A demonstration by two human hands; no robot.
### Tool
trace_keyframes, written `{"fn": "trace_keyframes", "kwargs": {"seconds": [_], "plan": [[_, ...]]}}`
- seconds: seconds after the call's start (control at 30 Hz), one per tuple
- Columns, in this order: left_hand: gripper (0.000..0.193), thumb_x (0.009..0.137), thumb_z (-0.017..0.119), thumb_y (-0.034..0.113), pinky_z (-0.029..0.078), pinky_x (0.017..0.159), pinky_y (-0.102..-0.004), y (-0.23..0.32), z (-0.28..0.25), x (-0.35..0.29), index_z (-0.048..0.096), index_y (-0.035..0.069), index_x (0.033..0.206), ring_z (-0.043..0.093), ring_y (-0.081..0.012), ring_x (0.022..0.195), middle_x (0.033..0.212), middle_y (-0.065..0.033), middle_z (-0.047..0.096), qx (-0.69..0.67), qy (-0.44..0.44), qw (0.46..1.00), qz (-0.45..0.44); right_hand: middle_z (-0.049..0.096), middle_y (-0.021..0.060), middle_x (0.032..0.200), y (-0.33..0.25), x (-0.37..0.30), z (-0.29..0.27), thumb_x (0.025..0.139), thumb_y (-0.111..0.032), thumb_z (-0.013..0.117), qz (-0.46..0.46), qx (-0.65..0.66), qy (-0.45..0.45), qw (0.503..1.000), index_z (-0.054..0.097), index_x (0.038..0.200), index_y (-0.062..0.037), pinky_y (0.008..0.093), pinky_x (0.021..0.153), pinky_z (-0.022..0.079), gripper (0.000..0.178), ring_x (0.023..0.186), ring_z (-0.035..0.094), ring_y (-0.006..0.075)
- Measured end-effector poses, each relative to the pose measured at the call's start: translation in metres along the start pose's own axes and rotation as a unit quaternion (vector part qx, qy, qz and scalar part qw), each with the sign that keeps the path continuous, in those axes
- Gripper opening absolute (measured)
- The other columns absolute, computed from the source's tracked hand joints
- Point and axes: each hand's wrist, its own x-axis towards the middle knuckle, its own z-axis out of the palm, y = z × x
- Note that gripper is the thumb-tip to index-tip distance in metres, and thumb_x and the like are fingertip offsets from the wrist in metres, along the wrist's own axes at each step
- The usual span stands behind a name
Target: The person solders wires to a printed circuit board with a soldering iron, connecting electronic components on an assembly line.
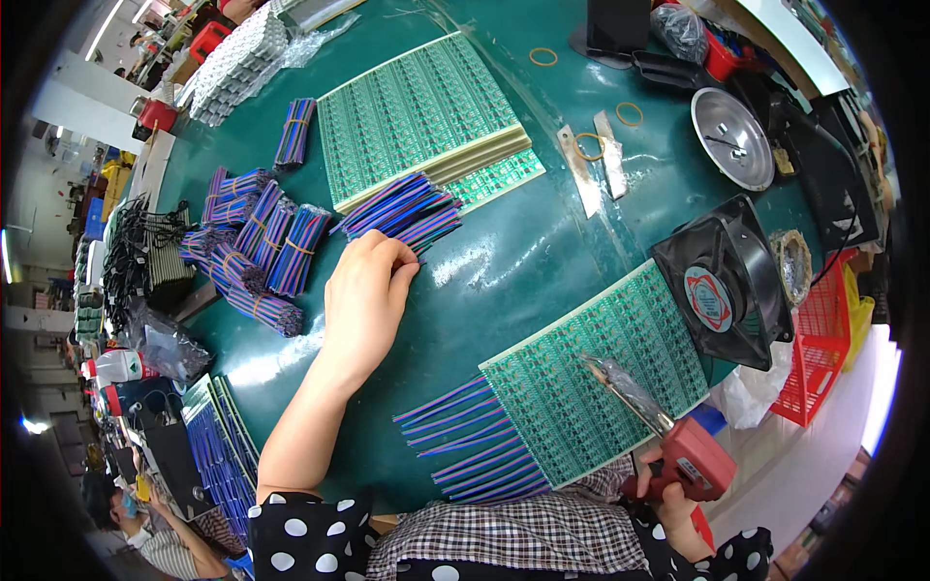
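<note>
In the head view, the left hand (pixel 366 286) is at the near edge of a loose pile of blue and purple wires (pixel 402 211) on the green counter (pixel 523 281). The pile lies at about 1 o'clock from this hand, its long axis running roughly from 8 to 2 o'clock. Thumb and forefinger are drawn close together beside the wire ends; whether they pinch a wire I cannot tell.

The right hand (pixel 673 504) is wrapped around the handle of a red soldering gun (pixel 693 460), whose barrel points toward 10 or 11 o'clock over a green circuit panel (pixel 572 407). Whether the tip touches the panel is unclear.

That panel lies at about 4 o'clock from the left hand and 11 o'clock from the right, its long axis also running from 8 to 2. Wires along its left edge (pixel 475 426) trail toward 8 o'clock. The left hand is the nearer to the loose pile, the right to the panel.

Banded wire bundles (pixel 266 232) sit at 10 o'clock from the left hand, and a stack of panels (pixel 417 107) between 12 and 1. A black fan (pixel 722 286) stands at the panel's 2 o'clock end.
</note>
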Motion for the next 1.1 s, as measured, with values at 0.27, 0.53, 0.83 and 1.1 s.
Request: {"fn": "trace_keyframes", "kwargs": {"seconds": [0.27,0.53,0.83,1.1], "plan": [[0.005,0.086,0.059,-0.001,0.045,0.068,-0.0299,0.018,-0.007,-0.019,0.056,-0.002,0.090,0.058,-0.0147,0.073,0.078,-0.0061,0.059,-0.244,-0.100,0.962,-0.074,0.057,0.0173,0.105,-0.010,0.005,0.013,0.084,-0.055,0.066,0.044,-0.053,0.027,0.997,0.041,0.126,0.0042,0.0279,0.052,0.043,0.077,0.058,0.054,0.0176],[0.010,0.082,0.066,0.002,0.048,0.062,-0.0331,0.031,0.002,-0.041,0.064,0.001,0.092,0.060,-0.0237,0.069,0.091,-0.0100,0.059,0.044,-0.050,0.991,0.116,0.059,0.0173,0.105,-0.019,0.007,0.021,0.082,-0.058,0.067,0.085,-0.062,0.020,0.994,0.040,0.127,0.0039,0.0269,0.051,0.044,0.081,0.060,0.056,0.0174],[0.022,0.070,0.067,-0.001,0.049,0.060,-0.0338,0.037,0.004,-0.043,0.064,0.000,0.091,0.059,-0.0247,0.072,0.089,-0.0096,0.058,0.108,-0.004,0.961,0.253,0.057,0.0104,0.122,-0.030,0.005,0.011,0.085,-0.021,0.073,0.168,0.046,-0.031,0.984,0.036,0.139,-0.0035,0.0312,0.083,0.047,0.068,0.095,0.057,0.0161],[0.029,0.066,0.065,0.002,0.050,0.057,-0.0255,0.048,0.024,-0.065,0.066,-0.008,0.094,0.061,-0.0198,0.071,0.084,-0.0107,0.060,0.119,0.011,0.913,0.389,0.065,0.0194,0.110,-0.014,0.024,0.030,0.076,-0.006,0.077,0.117,0.068,-0.020,0.991,0.032,0.141,0.0063,0.0262,0.065,0.052,0.080,0.077,0.064,0.0162]]}}
